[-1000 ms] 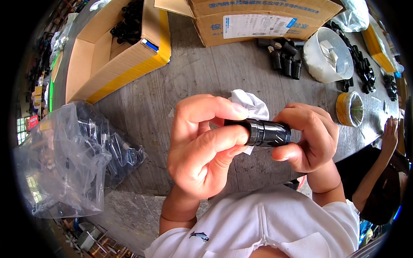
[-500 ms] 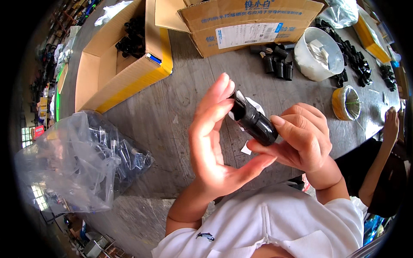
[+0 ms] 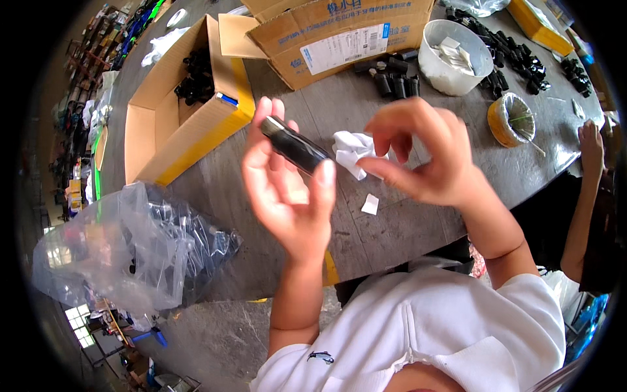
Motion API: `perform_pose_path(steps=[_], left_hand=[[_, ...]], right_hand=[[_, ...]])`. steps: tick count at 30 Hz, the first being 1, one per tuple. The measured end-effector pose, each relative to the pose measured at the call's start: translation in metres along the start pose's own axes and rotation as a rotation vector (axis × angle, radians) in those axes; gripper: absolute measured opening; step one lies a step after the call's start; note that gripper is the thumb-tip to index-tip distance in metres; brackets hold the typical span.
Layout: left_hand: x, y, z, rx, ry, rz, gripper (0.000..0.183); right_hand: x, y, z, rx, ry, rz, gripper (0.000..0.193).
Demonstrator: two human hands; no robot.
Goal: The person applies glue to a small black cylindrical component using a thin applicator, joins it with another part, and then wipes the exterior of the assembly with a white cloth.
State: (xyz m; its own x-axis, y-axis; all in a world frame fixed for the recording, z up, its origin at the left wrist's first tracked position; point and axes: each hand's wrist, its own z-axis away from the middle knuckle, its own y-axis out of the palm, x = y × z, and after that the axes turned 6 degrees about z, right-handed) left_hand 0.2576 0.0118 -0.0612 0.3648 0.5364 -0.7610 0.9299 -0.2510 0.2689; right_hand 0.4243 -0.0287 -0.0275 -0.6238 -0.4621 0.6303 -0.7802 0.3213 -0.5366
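inside the grey table's near edge [image 3: 392, 252], the left hand [image 3: 285, 196] grips a glossy black cylinder [image 3: 297, 147]. it slants toward the empty, parted right hand [image 3: 431, 153].

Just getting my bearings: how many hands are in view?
3: the person's left hand, holding a black tube; their right hand, near crumpled white material; and a co-worker's hand at far right. Others may be hidden.

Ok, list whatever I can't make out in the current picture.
All in the head view:
Underside of the black tube: hidden by the left hand.
Right end of the white cloth: partly behind the right hand.
Inside of the large cardboard box: hidden by its front wall, cut off at the top edge.
Pieces in the plastic bag: obscured by folds and glare.
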Motion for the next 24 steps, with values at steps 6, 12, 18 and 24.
perform_pose_path(steps=[6, 12, 18, 24], left_hand=[[-0.002, -0.011, -0.006, 0.061, -0.027, 0.075, 0.055], [-0.004, -0.008, -0.006, 0.114, -0.063, 0.068, 0.060], [-0.004, -0.010, -0.005, 0.155, -0.052, 0.031, 0.056], [-0.004, -0.010, -0.006, 0.147, -0.032, 0.091, 0.056]], right_hand=[[-0.014, -0.002, 0.010, 0.691, -0.227, -0.103, 0.023], [-0.015, 0.021, 0.026, 0.820, -0.177, 0.218, 0.010], [-0.008, 0.022, 0.024, 0.849, -0.231, 0.245, 0.011], [-0.008, 0.022, 0.028, 0.884, -0.195, 0.107, 0.013]])
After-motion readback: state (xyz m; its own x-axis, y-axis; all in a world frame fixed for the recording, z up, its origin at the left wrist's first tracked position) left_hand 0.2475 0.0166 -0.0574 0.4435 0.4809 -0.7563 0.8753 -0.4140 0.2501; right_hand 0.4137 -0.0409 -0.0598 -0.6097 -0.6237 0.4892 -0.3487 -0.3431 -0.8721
